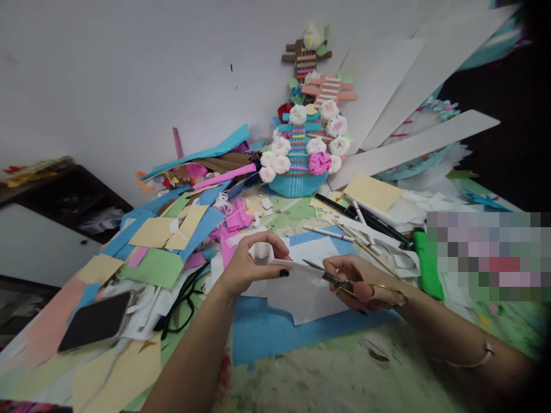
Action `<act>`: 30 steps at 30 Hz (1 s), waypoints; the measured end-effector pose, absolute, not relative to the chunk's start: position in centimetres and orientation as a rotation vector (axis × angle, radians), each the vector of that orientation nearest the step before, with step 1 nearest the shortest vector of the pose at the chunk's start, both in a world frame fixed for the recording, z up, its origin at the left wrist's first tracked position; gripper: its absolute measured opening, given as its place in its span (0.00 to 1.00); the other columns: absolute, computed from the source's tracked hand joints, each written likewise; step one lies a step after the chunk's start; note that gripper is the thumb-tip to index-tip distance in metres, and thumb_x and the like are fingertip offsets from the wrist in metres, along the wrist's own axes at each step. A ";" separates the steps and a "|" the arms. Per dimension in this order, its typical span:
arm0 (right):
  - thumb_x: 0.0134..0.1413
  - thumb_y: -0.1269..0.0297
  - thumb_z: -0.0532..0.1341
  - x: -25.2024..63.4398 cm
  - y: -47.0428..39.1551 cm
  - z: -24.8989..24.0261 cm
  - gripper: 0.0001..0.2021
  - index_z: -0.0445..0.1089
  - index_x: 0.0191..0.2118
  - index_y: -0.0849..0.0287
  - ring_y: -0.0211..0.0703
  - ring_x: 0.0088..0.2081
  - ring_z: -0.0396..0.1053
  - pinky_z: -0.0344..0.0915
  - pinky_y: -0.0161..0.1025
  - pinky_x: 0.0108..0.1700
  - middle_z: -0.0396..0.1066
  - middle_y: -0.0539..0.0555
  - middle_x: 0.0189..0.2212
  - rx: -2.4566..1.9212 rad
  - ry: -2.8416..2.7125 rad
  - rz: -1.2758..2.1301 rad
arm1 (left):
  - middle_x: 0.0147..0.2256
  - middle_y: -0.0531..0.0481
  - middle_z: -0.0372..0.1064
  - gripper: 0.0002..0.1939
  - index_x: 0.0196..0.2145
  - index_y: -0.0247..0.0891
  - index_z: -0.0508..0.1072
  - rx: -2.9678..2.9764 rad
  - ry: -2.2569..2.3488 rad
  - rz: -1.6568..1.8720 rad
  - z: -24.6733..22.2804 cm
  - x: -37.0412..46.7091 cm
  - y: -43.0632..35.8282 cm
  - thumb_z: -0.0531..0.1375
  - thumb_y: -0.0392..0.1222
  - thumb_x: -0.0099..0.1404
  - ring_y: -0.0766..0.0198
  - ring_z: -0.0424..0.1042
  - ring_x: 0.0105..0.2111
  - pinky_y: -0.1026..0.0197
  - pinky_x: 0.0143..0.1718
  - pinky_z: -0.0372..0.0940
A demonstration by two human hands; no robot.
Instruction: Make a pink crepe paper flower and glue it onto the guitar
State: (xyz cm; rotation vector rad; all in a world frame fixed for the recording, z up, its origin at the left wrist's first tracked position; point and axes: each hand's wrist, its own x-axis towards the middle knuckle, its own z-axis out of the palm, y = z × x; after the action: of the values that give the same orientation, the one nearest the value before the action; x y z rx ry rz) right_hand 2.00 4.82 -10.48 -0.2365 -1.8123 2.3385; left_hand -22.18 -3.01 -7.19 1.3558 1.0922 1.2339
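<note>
Between the thumb and fingers of my left hand (249, 261) is a sheet of white paper (297, 292), its held end curled over into a loop. The sheet hangs above a piece of blue paper (258, 338) on the table. My right hand (357, 281) is closed around a pair of scissors (333, 278) with gold-coloured handles. Their blades point left, close to the upper right edge of the white sheet; whether they touch it I cannot tell.
A blue paper instrument with paper flowers (297, 183) leans on the wall. Paper scraps (150, 269), a phone (97, 321) and eyeglasses (183, 312) lie to the left. Pens (365, 215), a yellow pad (372, 192) and a green item (428, 267) lie on the right.
</note>
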 end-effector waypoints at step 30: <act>0.35 0.55 0.71 1.7 5.1 -12.2 0.29 0.51 0.38 0.56 0.28 0.09 0.54 0.49 0.23 0.10 0.66 0.40 0.13 -0.410 -1.804 2.458 | 0.26 0.50 0.71 0.15 0.28 0.35 0.73 1.498 1.303 1.185 -7.0 -21.0 -2.9 0.71 0.42 0.44 0.65 0.68 0.26 0.65 0.26 0.61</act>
State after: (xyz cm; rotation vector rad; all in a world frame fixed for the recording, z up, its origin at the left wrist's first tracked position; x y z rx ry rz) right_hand 1.65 5.09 -12.21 -0.4095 -1.8038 2.4582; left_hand -21.00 -2.92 -7.00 1.4984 1.3031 1.1850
